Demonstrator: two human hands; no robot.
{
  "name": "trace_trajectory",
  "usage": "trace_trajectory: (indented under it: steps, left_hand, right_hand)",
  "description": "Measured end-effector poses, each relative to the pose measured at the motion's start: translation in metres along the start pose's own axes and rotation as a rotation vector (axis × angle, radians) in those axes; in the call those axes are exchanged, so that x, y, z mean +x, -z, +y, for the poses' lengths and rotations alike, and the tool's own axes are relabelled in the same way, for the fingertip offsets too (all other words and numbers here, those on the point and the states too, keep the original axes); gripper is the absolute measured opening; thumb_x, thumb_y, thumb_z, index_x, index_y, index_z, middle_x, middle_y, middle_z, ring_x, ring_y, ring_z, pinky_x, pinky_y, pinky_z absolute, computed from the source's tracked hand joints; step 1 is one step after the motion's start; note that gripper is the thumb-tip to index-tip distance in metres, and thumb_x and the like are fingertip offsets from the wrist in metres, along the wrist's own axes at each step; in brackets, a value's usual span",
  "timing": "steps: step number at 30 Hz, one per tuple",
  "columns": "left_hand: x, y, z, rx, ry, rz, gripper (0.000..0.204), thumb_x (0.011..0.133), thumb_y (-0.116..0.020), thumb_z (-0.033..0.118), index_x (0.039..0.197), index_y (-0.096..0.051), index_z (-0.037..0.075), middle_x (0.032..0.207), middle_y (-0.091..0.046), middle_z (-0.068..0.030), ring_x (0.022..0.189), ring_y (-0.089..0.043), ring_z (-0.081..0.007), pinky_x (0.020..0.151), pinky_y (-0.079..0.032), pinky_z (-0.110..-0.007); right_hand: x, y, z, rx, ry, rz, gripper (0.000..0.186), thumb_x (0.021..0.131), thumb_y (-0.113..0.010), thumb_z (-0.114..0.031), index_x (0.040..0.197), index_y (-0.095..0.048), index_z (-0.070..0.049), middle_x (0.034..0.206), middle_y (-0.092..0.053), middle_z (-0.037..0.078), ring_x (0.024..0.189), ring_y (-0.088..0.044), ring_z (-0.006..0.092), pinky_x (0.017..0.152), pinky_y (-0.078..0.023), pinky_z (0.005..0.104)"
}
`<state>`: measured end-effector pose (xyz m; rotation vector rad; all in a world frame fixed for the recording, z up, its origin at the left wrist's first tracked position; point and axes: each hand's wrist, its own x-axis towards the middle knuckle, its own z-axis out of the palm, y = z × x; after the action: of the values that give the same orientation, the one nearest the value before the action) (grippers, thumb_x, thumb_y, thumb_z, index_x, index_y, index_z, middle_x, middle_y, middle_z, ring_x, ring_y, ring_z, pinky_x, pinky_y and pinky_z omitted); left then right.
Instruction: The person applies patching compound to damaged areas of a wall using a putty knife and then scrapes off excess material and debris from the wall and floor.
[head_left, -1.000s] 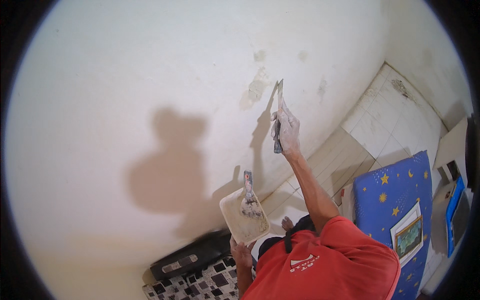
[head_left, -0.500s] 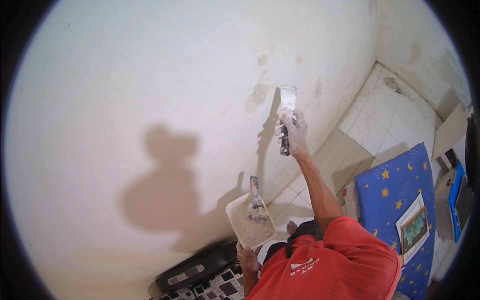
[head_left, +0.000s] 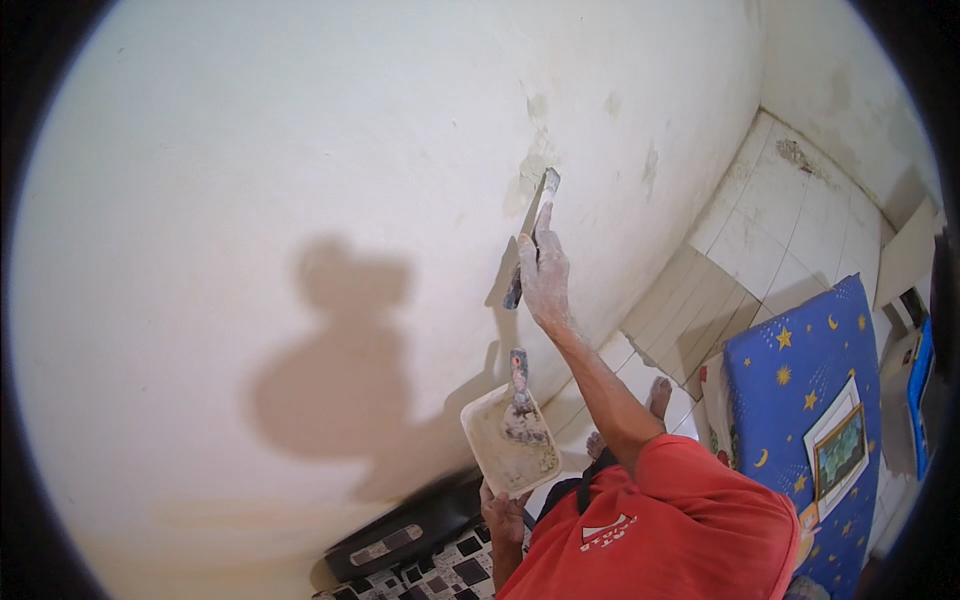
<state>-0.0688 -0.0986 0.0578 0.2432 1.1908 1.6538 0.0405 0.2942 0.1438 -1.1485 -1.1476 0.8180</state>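
Note:
My right hand (head_left: pixel 545 275) is raised against the cream wall (head_left: pixel 300 150) and grips a putty knife (head_left: pixel 540 205). Its blade tip lies on a greyish filled patch (head_left: pixel 532 160) of the wall. My left hand (head_left: pixel 505 515) holds a flat, plaster-smeared tray (head_left: pixel 495 445) from below, near my chest. A second scraper (head_left: pixel 519 385) rests on that tray with its handle pointing up toward the wall. My red shirt (head_left: pixel 660 530) fills the lower right.
A black case (head_left: pixel 400 535) lies at the foot of the wall beside black-and-white checkered tiling (head_left: pixel 430 580). A blue mattress with yellow stars (head_left: pixel 800 400) lies on the white tiled floor (head_left: pixel 800 220) to the right. Bare feet (head_left: pixel 657 395) show below my arm.
My right hand has drawn the putty knife over the wall patch, and the blade has turned from flat-on to edge-on. The tray in my left hand has stayed about level.

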Motion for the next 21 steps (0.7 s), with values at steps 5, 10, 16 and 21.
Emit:
trace_trajectory:
  steps: [5, 10, 16, 21]
  left_hand:
    - [-0.001, -0.005, 0.006, 0.006, 0.014, -0.017, 0.076, 0.088, -0.070, 0.019, 0.146, -0.025, -0.003, 0.137, -0.049, -0.0225, 0.119, -0.059, -0.0369, 0.092, -0.057, -0.052]
    - [0.002, 0.002, 0.007, 0.011, 0.005, -0.054, 0.075, 0.088, -0.069, 0.018, 0.146, -0.026, -0.003, 0.138, -0.048, -0.0223, 0.120, -0.058, -0.0372, 0.094, -0.057, -0.051]
    - [0.004, 0.005, 0.005, 0.027, 0.012, -0.025, 0.072, 0.088, -0.067, 0.015, 0.145, -0.027, -0.004, 0.138, -0.048, -0.0219, 0.121, -0.057, -0.0366, 0.093, -0.057, -0.051]
    - [0.003, 0.006, 0.003, 0.005, 0.016, -0.049, 0.071, 0.088, -0.066, 0.014, 0.145, -0.027, -0.003, 0.138, -0.048, -0.0215, 0.121, -0.057, -0.0368, 0.093, -0.057, -0.051]
  right_hand:
    - [-0.003, -0.012, -0.013, -0.014, -0.016, -0.040, 0.066, 0.099, -0.050, -0.016, 0.153, -0.017, 0.004, 0.089, -0.057, 0.020, 0.079, -0.057, 0.0274, 0.073, -0.048, 0.0399]
    - [-0.029, 0.001, -0.008, -0.072, 0.001, -0.165, 0.073, 0.097, -0.054, -0.017, 0.154, -0.013, 0.002, 0.095, -0.059, 0.023, 0.085, -0.060, 0.0386, 0.076, -0.047, 0.0462]
    - [-0.043, 0.030, 0.009, 0.044, 0.216, -0.084, 0.065, 0.099, -0.051, -0.017, 0.153, -0.021, 0.003, 0.085, -0.058, 0.012, 0.074, -0.057, 0.0199, 0.068, -0.049, 0.0357]
    - [0.018, 0.054, -0.016, 0.332, -0.307, -0.085, 0.061, 0.099, -0.053, -0.020, 0.152, -0.030, -0.003, 0.073, -0.053, -0.001, 0.053, -0.046, 0.0039, 0.043, -0.039, 0.0221]
